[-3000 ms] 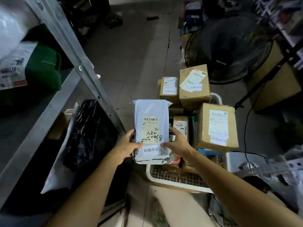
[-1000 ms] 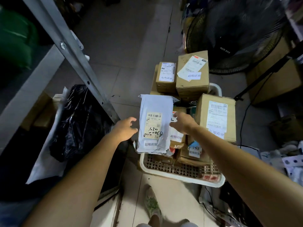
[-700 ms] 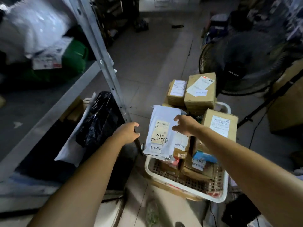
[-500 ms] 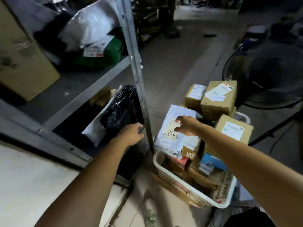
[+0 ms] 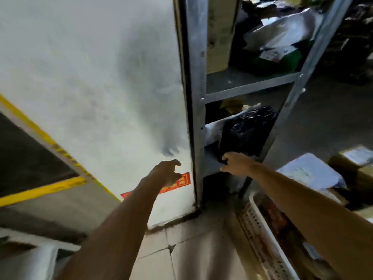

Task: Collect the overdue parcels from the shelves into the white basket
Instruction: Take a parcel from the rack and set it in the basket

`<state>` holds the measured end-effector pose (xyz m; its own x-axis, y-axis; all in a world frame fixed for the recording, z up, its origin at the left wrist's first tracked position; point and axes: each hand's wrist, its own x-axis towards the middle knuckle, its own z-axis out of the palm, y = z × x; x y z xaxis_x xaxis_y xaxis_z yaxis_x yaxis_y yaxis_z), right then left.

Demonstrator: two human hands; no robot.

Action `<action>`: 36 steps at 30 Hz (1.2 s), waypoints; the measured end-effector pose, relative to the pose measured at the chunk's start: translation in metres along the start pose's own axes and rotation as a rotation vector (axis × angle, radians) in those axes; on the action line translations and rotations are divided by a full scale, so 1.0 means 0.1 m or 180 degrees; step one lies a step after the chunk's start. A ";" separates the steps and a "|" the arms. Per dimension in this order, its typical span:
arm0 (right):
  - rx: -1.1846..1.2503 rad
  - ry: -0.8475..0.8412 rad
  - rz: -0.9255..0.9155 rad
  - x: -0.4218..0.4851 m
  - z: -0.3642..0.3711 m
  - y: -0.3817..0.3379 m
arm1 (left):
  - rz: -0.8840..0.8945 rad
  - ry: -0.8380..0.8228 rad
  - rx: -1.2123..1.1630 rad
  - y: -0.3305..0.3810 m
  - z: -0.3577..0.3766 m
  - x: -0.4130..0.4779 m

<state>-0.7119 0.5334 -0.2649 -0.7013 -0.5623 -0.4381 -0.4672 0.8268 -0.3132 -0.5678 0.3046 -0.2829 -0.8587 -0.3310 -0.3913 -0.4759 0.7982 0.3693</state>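
Observation:
A black plastic-wrapped parcel (image 5: pixel 246 132) lies on the lower shelf, on top of a white bag (image 5: pixel 214 128). My right hand (image 5: pixel 235 162) reaches in at the black parcel's lower near corner with its fingers loosely curled; no grip shows. My left hand (image 5: pixel 167 174) hovers empty in front of the white wall, fingers loosely curled. The white basket (image 5: pixel 260 225) stands on the floor at the lower right, piled with parcels. The grey mailer (image 5: pixel 308 172) lies on top of that pile, beside brown boxes (image 5: pixel 355 158).
A metal shelf upright (image 5: pixel 195 98) stands between my hands. The upper shelf board (image 5: pixel 250 85) carries a white bag (image 5: pixel 278 35), a green parcel (image 5: pixel 286 59) and a cardboard box (image 5: pixel 220 33). A white wall (image 5: pixel 90 77) with a red sticker (image 5: pixel 181 182) fills the left.
My right hand has let go of the grey mailer, which now lies on the basket's pile, and has moved to the black parcel. The view has swung left toward the shelf and wall.

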 end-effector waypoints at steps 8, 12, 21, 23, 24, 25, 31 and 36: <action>-0.0235 -0.0290 -0.0925 -0.15 0.71 -1.68 | -0.1024 0.0390 -0.0239 -1.58 -0.05 -1.36; -0.0666 -0.0367 -0.1357 -0.54 1.21 -2.44 | -0.1441 0.0542 -0.0502 -2.28 0.17 -2.27; -0.0947 -0.0865 -0.2026 -1.64 2.40 -3.82 | -0.2313 0.0855 -0.1041 -3.31 1.11 -4.36; -0.1009 -0.0924 -0.2203 -1.84 2.62 -4.08 | -0.2514 0.0860 -0.1167 -3.45 1.28 -4.74; -0.1050 -0.0993 -0.2327 -1.97 2.77 -4.25 | -0.2628 0.0939 -0.1257 -3.53 1.39 -4.99; -0.1078 -0.1052 -0.2416 -2.07 2.87 -4.38 | -0.2724 0.0961 -0.1305 -3.57 1.47 -5.18; -0.1338 -0.1619 -0.3018 -2.52 3.61 -5.10 | -0.3468 0.1167 -0.1676 -3.97 2.28 -6.15; -0.1751 -0.1960 -0.3603 -2.75 4.20 -5.47 | -0.4233 0.1461 -0.2296 -3.54 2.46 -6.68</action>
<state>-0.0374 0.2293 -0.3275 0.4718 -0.7172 -0.5128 -0.8624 -0.2545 -0.4376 0.2208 0.3672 -0.3598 0.3107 -0.7954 -0.5205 -0.7767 -0.5281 0.3434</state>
